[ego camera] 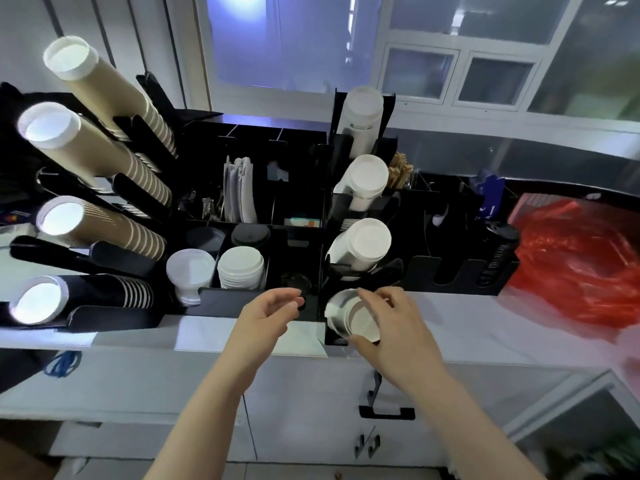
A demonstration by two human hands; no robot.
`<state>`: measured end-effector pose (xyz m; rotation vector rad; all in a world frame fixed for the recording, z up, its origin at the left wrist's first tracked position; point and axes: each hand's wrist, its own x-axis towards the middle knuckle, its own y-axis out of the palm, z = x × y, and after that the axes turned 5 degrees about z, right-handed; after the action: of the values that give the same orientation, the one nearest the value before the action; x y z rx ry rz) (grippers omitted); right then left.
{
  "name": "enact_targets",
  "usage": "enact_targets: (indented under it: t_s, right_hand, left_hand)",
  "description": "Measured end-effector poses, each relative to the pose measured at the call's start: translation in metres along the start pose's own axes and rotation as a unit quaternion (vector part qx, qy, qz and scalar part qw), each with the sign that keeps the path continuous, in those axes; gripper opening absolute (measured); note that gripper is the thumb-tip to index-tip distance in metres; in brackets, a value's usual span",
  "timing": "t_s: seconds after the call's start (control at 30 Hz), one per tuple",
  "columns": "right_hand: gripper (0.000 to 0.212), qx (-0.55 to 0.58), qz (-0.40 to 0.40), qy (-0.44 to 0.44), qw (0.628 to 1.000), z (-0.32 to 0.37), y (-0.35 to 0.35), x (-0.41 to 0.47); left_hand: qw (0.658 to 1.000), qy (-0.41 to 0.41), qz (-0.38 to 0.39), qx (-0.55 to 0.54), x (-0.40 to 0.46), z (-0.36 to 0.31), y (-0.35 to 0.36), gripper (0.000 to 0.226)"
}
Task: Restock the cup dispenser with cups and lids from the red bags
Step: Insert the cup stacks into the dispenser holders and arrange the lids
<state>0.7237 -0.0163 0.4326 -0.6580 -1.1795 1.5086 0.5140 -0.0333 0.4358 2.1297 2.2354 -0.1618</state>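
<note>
Black multi-slot cup dispenser point(460, 271): sitting along counter's back edge w/ red plastic bag point(575, 261) at its right end.
White paper cup stack point(349, 315): lying in lowest front cradle, long axis front-to-back, mouth facing person.
Right hand point(394, 327): fingers closing around stack rim.
Left hand point(266, 315): hovering just left, fingers apart, holding nothing.
</note>
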Motion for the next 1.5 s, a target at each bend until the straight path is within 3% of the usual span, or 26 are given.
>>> enact_targets:
  t_s: [0.07,0.17,0.23,0.33,0.43,0.77,0.87,0.93,1.03,1.1,1.2,1.3,1.5]
  right_hand:
    - [0.059,0.047,-0.023,0.015,0.999,0.001,-0.008,0.002]
    - [0.027,0.109,-0.142,0.004,0.984,0.006,-0.025,0.008]
    - [0.018,0.166,-0.212,0.004,0.963,0.011,-0.038,0.015]
    - [0.026,0.242,-0.256,0.021,0.936,0.014,-0.054,0.031]
    - [0.035,0.282,-0.253,0.058,0.924,0.013,-0.063,0.052]
    - [0.026,0.398,-0.299,0.140,0.856,-0.010,-0.065,0.117]
    - [0.023,0.418,-0.271,0.159,0.852,-0.019,-0.064,0.138]
    - [0.014,0.464,-0.207,0.172,0.844,-0.023,-0.065,0.154]
    - [0.018,0.533,-0.103,0.219,0.811,-0.032,-0.067,0.178]
    - [0.008,0.553,-0.051,0.240,0.796,-0.037,-0.070,0.191]
    - [0.011,0.577,0.012,0.225,0.785,-0.044,-0.074,0.204]
    - [0.022,0.583,0.013,0.185,0.791,-0.047,-0.072,0.212]
    - [0.014,0.510,0.002,0.140,0.849,-0.056,-0.069,0.220]
  left_hand:
    - [1.000,0.012,0.009,0.001,0.012,-0.003,0.000,0.021]
    - [0.999,0.036,0.029,-0.001,0.033,-0.009,0.001,0.023]
    - [0.998,0.050,0.044,-0.010,0.048,-0.015,0.002,0.024]
    - [0.995,0.073,0.068,-0.008,0.071,-0.024,0.002,0.025]
    - [0.992,0.093,0.087,-0.004,0.091,-0.033,0.000,0.025]
    - [0.980,0.183,0.071,0.015,0.155,-0.061,-0.014,0.023]
    - [0.981,0.167,0.092,0.042,0.175,-0.068,-0.008,0.027]
    - [0.982,0.149,0.101,0.064,0.188,-0.070,-0.004,0.025]
    - [0.985,0.124,0.103,0.055,0.203,-0.069,0.002,0.022]
    - [0.986,0.112,0.111,0.053,0.207,-0.067,0.008,0.029]
    - [0.989,0.085,0.121,0.017,0.209,-0.069,0.015,0.055]
    - [0.989,0.073,0.126,0.001,0.207,-0.072,0.017,0.069]
    - [0.987,0.079,0.135,0.024,0.198,-0.073,0.024,0.050]
